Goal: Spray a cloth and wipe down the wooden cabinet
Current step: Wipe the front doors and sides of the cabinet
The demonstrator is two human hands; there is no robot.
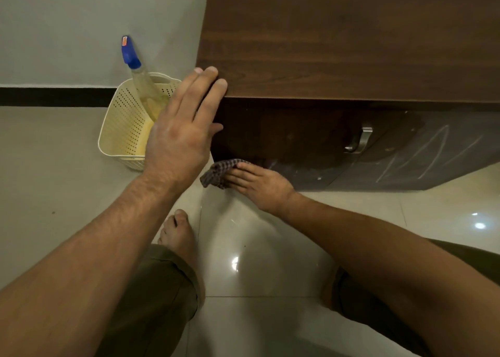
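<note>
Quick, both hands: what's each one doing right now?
Left hand: open, fingers flat on the cabinet top corner, holding nothing.
Right hand: open, straight fingers pressing the cloth against the cabinet front.

**Both arms out, both hands flat**

Left arm (94, 248) reaches forward, nearly straight. Left hand (181, 129) palm down, fingers (205, 97) straight and close together, tips on the front left corner of the cabinet (351, 45) top. Right arm (365, 243) comes in lower from the right. Right hand (261, 187) back up, fingers extended, pressing a bunched cloth (216, 171) to the cabinet front near the floor. Bare foot (178, 229) planted between the arms.
</note>
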